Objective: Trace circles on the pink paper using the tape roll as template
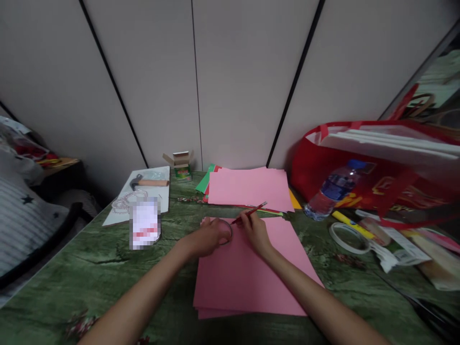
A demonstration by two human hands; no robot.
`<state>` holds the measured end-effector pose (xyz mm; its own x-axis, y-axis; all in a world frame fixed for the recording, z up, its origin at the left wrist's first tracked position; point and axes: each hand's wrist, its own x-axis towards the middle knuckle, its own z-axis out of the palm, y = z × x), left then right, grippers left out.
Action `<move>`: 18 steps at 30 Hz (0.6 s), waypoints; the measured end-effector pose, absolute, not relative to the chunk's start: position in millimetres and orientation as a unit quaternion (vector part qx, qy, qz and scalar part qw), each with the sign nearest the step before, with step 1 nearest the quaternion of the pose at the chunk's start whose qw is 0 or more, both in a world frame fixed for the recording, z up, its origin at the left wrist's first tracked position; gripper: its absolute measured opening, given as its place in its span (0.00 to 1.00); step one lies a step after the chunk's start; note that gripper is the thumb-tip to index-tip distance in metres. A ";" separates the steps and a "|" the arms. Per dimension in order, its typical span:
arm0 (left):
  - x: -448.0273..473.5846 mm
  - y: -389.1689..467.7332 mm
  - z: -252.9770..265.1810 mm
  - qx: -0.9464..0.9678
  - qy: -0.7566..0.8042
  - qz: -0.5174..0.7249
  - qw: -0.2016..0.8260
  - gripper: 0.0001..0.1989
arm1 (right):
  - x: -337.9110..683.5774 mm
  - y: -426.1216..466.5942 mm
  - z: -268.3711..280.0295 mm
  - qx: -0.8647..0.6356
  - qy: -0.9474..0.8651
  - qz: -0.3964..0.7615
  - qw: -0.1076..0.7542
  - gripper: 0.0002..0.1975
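A stack of pink paper sheets (247,282) lies on the table in front of me. On its upper left part rests a thin-rimmed round see-through object (225,230); its exact kind cannot be made out. My left hand (208,237) grips this round object from the left, fingers at the top and thumb low, holding it against the paper. In my right hand (254,232), fingers closed, is a red pencil (257,208). It slants up to the right, its lower end down near the round object's right edge.
Behind are more pink sheets (247,187) over coloured paper. At left lie a phone (145,223), a hammer (153,182) and an open small box (182,170). On the right are a water bottle (330,191), a red bag (309,158), tape (348,238) and scissors (427,306).
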<state>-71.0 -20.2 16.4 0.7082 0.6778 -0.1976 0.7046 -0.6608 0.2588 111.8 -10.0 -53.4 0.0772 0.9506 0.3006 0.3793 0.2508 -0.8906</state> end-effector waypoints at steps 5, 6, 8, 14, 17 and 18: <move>-65.1 -17.0 24.1 0.914 0.369 -0.072 0.150 0.20 | 112.6 -17.0 -52.8 -0.534 -0.621 0.277 0.503 0.16; -64.2 -17.1 24.7 0.914 0.371 -0.074 0.144 0.20 | 112.5 -18.5 -52.9 -0.529 -0.620 0.282 0.506 0.16; -63.0 -18.2 24.7 0.913 0.379 -0.076 0.130 0.20 | 112.8 -21.4 -53.2 -0.522 -0.619 0.292 0.509 0.15; -61.5 -21.6 23.0 0.914 0.387 -0.073 0.096 0.24 | 115.1 -30.4 -52.4 -0.522 -0.634 0.286 0.494 0.16; -60.2 -21.1 24.0 0.917 0.382 -0.075 0.080 0.20 | 114.3 -35.4 -51.9 -0.521 -0.637 0.283 0.493 0.15; -59.8 -20.6 24.4 0.918 0.380 -0.080 0.076 0.19 | 113.7 -37.2 -52.0 -0.519 -0.635 0.285 0.496 0.14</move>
